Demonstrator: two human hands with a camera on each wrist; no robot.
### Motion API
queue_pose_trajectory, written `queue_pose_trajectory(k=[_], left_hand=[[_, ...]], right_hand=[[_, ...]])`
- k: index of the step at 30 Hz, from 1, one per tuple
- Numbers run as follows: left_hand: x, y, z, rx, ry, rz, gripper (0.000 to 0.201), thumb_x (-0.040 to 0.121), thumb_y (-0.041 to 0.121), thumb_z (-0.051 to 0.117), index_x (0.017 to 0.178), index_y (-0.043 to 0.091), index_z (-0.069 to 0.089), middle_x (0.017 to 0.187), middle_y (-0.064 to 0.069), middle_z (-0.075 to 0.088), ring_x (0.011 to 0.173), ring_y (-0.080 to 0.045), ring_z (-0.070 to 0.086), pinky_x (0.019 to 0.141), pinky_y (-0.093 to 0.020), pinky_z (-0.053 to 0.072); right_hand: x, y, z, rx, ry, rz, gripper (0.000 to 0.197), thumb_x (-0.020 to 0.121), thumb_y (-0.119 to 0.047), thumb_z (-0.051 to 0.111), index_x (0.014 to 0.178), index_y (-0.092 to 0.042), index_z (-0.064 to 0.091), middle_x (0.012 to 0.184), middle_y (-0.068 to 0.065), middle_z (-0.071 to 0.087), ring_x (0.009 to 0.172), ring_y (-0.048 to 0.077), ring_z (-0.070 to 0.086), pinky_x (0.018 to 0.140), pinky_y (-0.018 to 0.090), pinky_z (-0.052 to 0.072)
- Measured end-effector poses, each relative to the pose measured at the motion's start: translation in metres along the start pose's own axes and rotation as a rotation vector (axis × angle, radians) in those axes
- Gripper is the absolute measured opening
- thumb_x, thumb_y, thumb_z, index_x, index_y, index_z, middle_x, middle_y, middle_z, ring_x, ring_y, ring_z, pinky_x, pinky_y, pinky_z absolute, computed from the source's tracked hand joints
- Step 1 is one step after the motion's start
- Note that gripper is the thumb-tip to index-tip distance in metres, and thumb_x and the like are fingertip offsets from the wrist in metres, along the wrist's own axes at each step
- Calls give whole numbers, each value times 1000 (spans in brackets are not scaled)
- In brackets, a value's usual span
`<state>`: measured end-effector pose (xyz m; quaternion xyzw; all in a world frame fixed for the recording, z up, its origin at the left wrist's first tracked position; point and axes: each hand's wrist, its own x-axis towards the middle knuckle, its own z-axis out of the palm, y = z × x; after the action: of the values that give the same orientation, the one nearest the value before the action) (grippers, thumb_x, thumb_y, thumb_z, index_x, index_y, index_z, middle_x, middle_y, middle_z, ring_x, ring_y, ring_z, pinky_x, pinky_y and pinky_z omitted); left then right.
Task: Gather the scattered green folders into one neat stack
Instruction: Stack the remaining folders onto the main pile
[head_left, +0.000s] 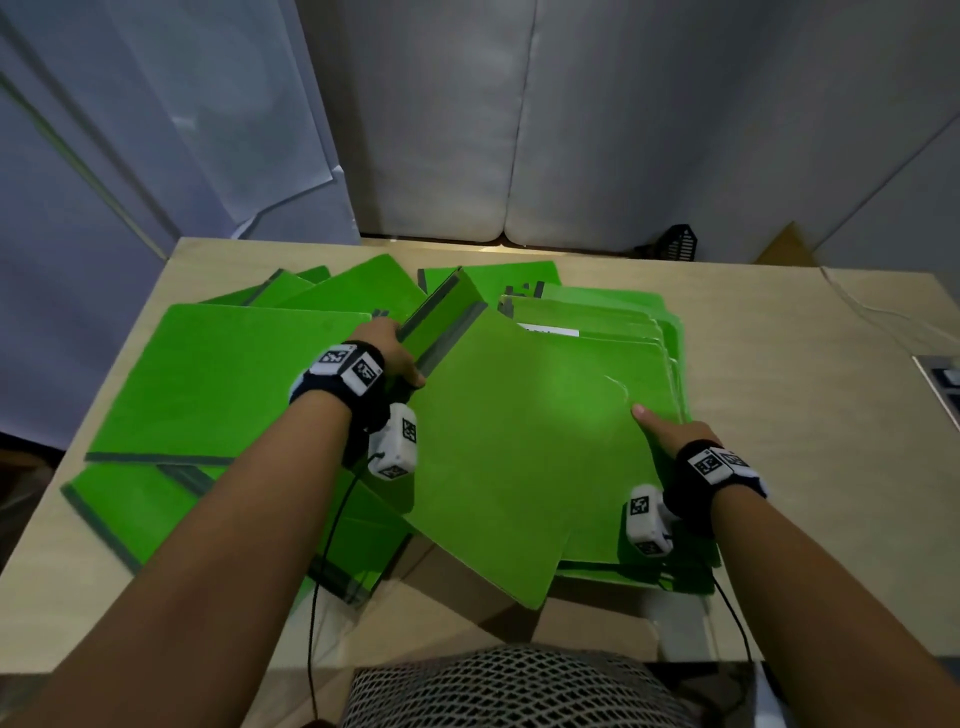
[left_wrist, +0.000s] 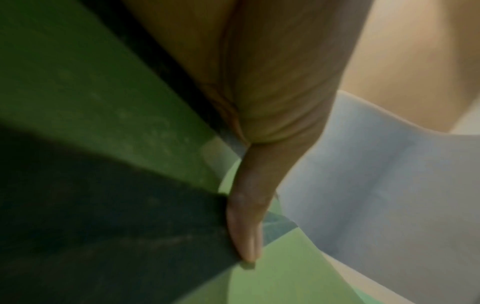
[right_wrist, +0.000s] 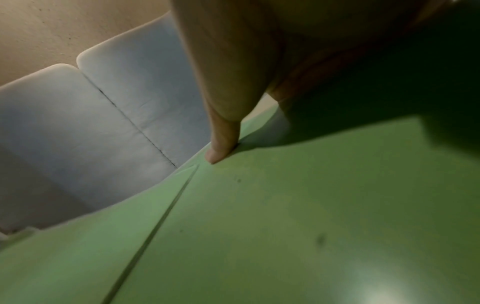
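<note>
I've got the big green folder (head_left: 519, 441) between both hands, and it sits skewed: its long axis runs from far left to near right, one corner hanging over the near edge of the counter (head_left: 810, 395). My left hand (head_left: 387, 348) is on its far-left end, fingers curled over the edge by the dark spine, thumb (left_wrist: 246, 226) pressed along it. My right hand (head_left: 675, 434) is at the right edge, thumb (right_wrist: 221, 144) laid flat on the cover; whether the other fingers are tucked underneath, I cannot tell.

The stack (head_left: 623, 322) I'm feeding lies just under and beyond it to the right, layered edges showing, a white label (head_left: 550, 331) peeking out. So my read is that the folder has to swing clockwise, its right edge squaring up with those below. Right hand is the pivot, nearer the stack; left hand does the pushing.

More folders fan out on the left (head_left: 218, 384) and at the far side (head_left: 358, 291), overlapping loosely. The counter is pale wood; grey cushions (head_left: 519, 130) stand behind it, and a cable (head_left: 857, 306) trails at the right.
</note>
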<state>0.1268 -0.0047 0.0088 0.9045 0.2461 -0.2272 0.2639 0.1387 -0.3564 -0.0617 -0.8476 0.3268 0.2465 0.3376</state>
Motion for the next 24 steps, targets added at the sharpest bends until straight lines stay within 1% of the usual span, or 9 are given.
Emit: queue_pose_trajectory(k=[3,6,8,11,14,17,19,22,24], left_hand=[[-12,19,-33,177,70,96,59,71,19,83,123,1,60,121,-20,65,108,-34,62,84,-35,48],[-32,44,-63,328,172,182,46,77,16,76,119,3,63,120,-20,65,107,-34,63,87,-38,50],[-47,62,-74,391,240,218,35,84,10,64,119,3,63,119,-20,64,108,-35,62,86,-41,49],[-67,90,-79,508,350,271,27,91,8,50,115,5,64,110,-18,63,105,-34,61,78,-39,43],[-94,117,-82,555,471,339,27,95,12,47,117,9,63,94,-13,56,90,-31,58,73,-37,39],[-108,137,-91,436,563,466,33,93,11,47,124,10,59,112,-16,62,102,-34,61,75,-37,41],[-109,143,-99,269,548,512,35,92,8,48,126,10,56,118,-14,60,107,-34,59,76,-35,43],[-91,136,-95,-77,409,525,36,88,12,56,124,9,55,118,-12,61,107,-30,60,87,-37,51],[-70,122,-73,-264,305,505,39,85,12,62,123,5,55,119,-17,63,107,-30,62,92,-43,52]], right_hand=[[0,4,1,0,-21,16,111,62,-74,69,140,0,40,129,22,57,108,40,59,96,49,50],[0,7,3,-16,-29,22,105,68,-70,68,140,1,41,120,22,60,100,38,60,92,47,52],[0,9,3,-41,-34,24,101,70,-70,66,138,1,43,118,21,60,97,37,60,90,45,52],[0,11,2,-59,-47,21,97,72,-69,65,137,0,45,124,22,58,101,38,59,89,42,51],[-7,9,0,-110,-80,-25,86,76,-65,64,138,-10,47,135,21,53,112,39,58,94,44,50],[-12,5,-4,-242,-142,-70,64,85,-54,60,141,-25,47,144,16,46,123,38,52,103,47,46],[-18,4,-8,-259,-154,-84,62,87,-52,58,142,-24,46,147,15,44,125,37,51,105,46,43],[-15,5,-9,-249,-178,-99,52,93,-40,56,141,-27,45,147,13,43,127,33,49,103,40,42],[41,20,-2,-64,-209,-96,55,88,-56,56,131,-22,53,136,11,51,114,26,54,93,35,43]])
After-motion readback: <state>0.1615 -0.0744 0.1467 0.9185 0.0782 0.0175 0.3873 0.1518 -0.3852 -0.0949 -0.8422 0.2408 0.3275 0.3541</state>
